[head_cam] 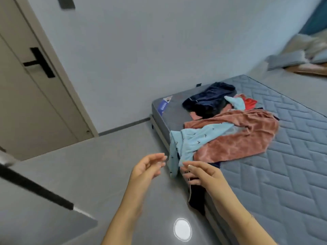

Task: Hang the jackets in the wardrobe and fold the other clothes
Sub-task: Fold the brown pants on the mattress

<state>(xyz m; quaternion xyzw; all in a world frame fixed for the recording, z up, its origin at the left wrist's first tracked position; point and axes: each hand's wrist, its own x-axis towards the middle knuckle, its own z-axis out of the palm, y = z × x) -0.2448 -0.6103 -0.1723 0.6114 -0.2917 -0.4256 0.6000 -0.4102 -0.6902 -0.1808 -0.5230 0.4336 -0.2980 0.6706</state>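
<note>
Two hands at the mattress (pixel 292 138) edge, and the pile (pixel 230 128) of clothes lies heaped near its corner. Right hand (pixel 200 174) pinches a dark garment (pixel 196 197) drooping over the side; left hand (pixel 148 167) hovers with fingers loosely spread, holding nothing. All of it looks soft, light and limp, so it should sag wherever it's lifted. Best taken by a hem or the shoulders, I'd judge, then shaken flat.

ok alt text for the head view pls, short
Two bare hands reach toward a clothes pile on a grey mattress: the right hand grips a dark garment at the edge, the left hand open beside it.
</note>
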